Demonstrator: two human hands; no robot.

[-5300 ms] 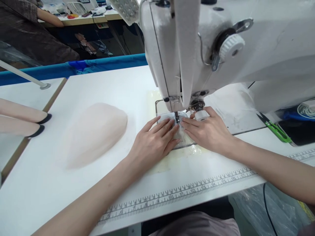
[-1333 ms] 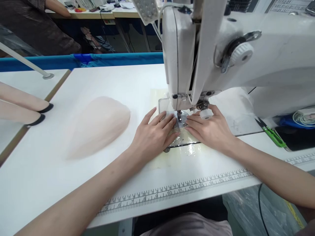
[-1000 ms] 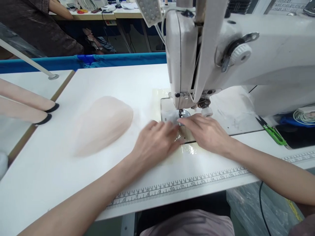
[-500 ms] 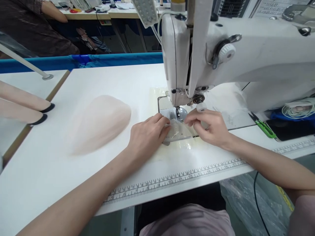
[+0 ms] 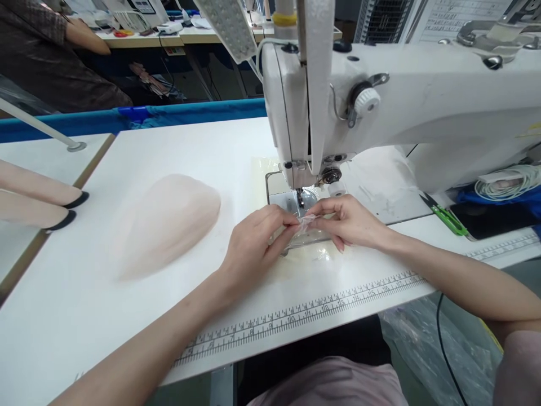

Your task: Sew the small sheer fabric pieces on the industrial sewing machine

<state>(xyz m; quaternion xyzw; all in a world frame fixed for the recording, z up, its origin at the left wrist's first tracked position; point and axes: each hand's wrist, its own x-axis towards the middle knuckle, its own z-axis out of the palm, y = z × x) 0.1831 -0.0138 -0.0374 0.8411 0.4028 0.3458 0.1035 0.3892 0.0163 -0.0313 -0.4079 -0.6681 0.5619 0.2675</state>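
Note:
A white sewing machine [image 5: 380,107] stands on the white table [image 5: 177,141]. Just in front of its needle and presser foot [image 5: 301,198], my left hand [image 5: 253,245] and my right hand [image 5: 350,223] pinch a small sheer, pale piece of fabric [image 5: 305,223] between their fingertips, a little above the metal needle plate [image 5: 282,198]. Both hands are closed in a pinch on that piece. A heap of sheer pale pink fabric [image 5: 164,223] lies on the table to the left of my left hand.
Green thread snips [image 5: 448,217] lie right of the machine, near coiled white cable [image 5: 507,183]. A printed ruler [image 5: 304,316] runs along the table's front edge. Two pale stocking-covered forms with black tips [image 5: 42,197] lie at far left. Another person sits at the back left [image 5: 51,62].
My hands, earlier flat on the piece under the presser foot, have drawn it back toward me and now pinch it up off the plate. The camera view shifted slightly.

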